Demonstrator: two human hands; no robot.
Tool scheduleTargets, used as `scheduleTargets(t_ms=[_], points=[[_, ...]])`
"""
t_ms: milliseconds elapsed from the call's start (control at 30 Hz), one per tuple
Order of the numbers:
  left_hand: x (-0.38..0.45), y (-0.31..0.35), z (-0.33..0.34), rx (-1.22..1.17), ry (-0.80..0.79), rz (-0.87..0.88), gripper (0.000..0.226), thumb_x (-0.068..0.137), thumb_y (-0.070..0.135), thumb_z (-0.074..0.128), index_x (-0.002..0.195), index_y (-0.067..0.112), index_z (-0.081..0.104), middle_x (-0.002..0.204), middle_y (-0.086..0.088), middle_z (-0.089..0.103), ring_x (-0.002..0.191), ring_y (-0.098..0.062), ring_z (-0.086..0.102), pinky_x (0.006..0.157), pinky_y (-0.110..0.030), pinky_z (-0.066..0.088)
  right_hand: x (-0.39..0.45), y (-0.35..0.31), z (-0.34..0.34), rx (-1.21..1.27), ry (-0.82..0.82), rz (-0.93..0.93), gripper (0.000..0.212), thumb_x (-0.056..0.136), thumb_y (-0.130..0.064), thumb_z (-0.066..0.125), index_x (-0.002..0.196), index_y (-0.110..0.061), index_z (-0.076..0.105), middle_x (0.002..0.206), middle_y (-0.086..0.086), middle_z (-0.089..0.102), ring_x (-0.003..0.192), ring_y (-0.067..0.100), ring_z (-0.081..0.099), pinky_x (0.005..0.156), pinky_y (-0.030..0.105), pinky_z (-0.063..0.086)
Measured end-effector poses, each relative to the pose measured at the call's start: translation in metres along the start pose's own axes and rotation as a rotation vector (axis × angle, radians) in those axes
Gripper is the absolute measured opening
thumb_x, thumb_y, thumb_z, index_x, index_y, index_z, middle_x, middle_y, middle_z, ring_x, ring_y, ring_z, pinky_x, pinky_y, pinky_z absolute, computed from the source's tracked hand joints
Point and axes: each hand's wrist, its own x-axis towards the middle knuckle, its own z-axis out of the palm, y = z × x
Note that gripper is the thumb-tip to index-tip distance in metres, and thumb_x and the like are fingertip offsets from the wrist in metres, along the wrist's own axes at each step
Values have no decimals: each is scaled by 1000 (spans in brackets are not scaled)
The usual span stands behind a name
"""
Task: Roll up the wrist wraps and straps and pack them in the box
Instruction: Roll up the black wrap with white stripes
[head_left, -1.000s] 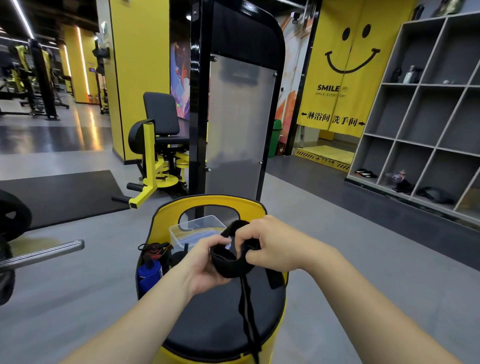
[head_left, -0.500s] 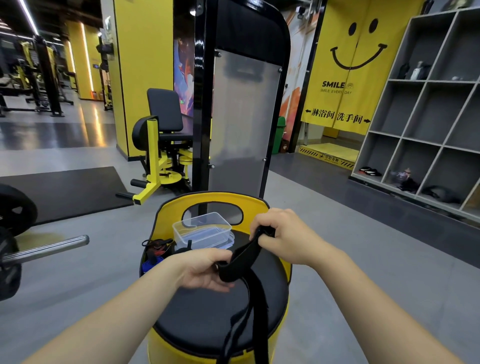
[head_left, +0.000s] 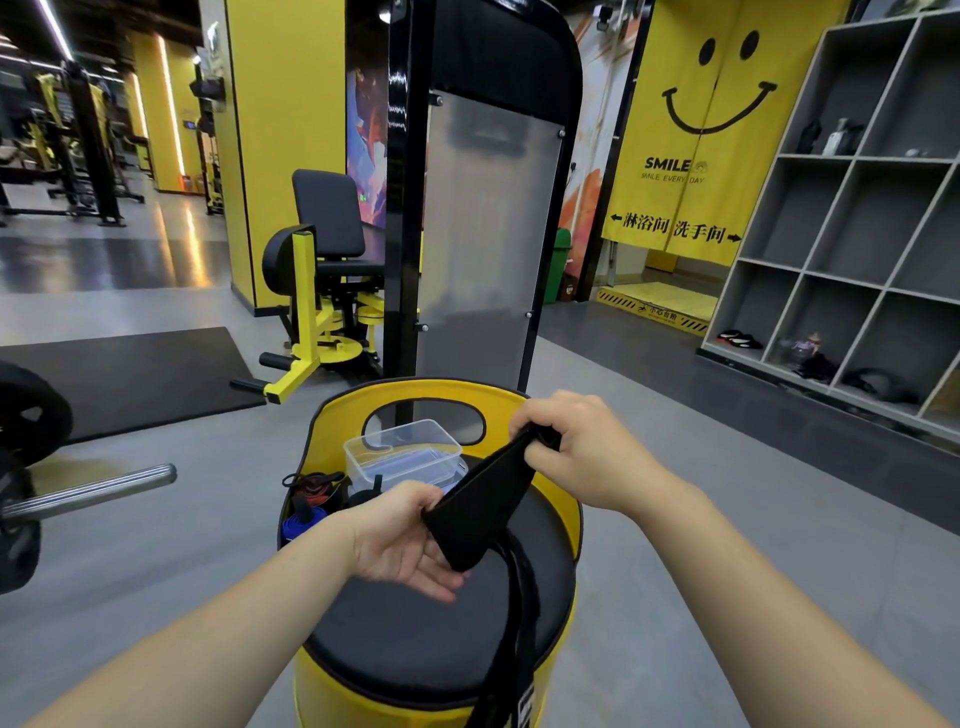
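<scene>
At centre frame a black strap (head_left: 480, 501) was held taut above the padded worktop (head_left: 415, 634) — right hand (head_left: 582, 452) pinching its upper end, left hand (head_left: 400, 540) its lower corner — presumably readied for rolling; the box (head_left: 402, 457) stood just behind.

Counted: 2 bare hands (head_left: 410, 540) (head_left: 587, 452), 1 black fabric strap (head_left: 480, 501), 1 clear plastic box (head_left: 402, 454), 1 round black-padded yellow stool (head_left: 415, 639), 1 steel barbell (head_left: 88, 491), approx. 2 more straps (red-black (head_left: 314, 483), blue (head_left: 301, 522); partly hidden).
</scene>
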Motion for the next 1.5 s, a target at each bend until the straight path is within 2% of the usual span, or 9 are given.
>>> scheduleTargets(t_ms=[133,233,433,600,700,867,1100,1233,1500], points=[[15,1,0,-227,244,-10,48,94,24,36,129,-2,57,101,-30,70,82,-45,74,91,-61,57,-1,-1,6,-37,18,-42,24,86,-4,63,95,-23,74,80,-26,55,89,12,53,77,30,47],[22,0,1,-386,319,-14,41,103,21,37,131,1,59,105,-32,71,82,-46,74,80,-61,60,-1,-1,8,-39,17,-75,25,84,-6,60,94,-23,75,83,-16,65,91,14,55,79,31,48],[27,0,0,-610,377,-8,32,107,11,35,125,-5,57,118,-40,67,107,-57,67,84,-68,57,-8,-5,12,-53,-78,-123,26,79,-11,55,90,-25,75,86,-15,71,92,16,56,80,37,51],[38,10,-5,-693,487,37,29,110,7,32,102,-7,56,95,-28,67,85,-42,65,75,-61,56,-24,-8,19,-44,-150,-167,29,76,-12,53,86,-24,77,84,-12,72,93,17,60,78,36,54],[46,15,-9,-709,530,67,27,111,12,39,103,-3,60,76,-22,73,80,-36,66,49,-50,61,-29,-1,21,-23,-180,-129,27,77,-13,54,86,-25,77,85,-13,72,94,15,60,78,36,54],[57,23,-14,-734,529,138,26,109,25,52,120,5,63,94,-17,70,82,-31,68,85,-46,53,-30,15,23,-5,-272,-40,26,79,-13,55,87,-27,77,86,-17,71,94,9,58,81,35,53],[80,34,-20,-645,556,198,29,109,23,51,127,3,61,97,-15,70,84,-28,68,81,-44,52,-36,38,32,-10,-422,27,23,83,-12,60,90,-27,77,83,-22,65,96,4,54,83,29,52],[98,40,-22,-523,590,267,29,108,18,53,134,6,58,102,-11,72,87,-26,70,73,-42,56,-39,52,47,-33,-410,26,29,85,-11,59,98,-27,78,96,-17,72,98,3,53,87,30,50],[147,51,-42,-530,544,271,31,107,29,55,129,10,66,109,-13,76,94,-30,73,67,-41,56,-47,86,114,-102,-448,-86,39,86,-14,53,116,-26,76,113,-7,70,100,19,55,86,38,53]])
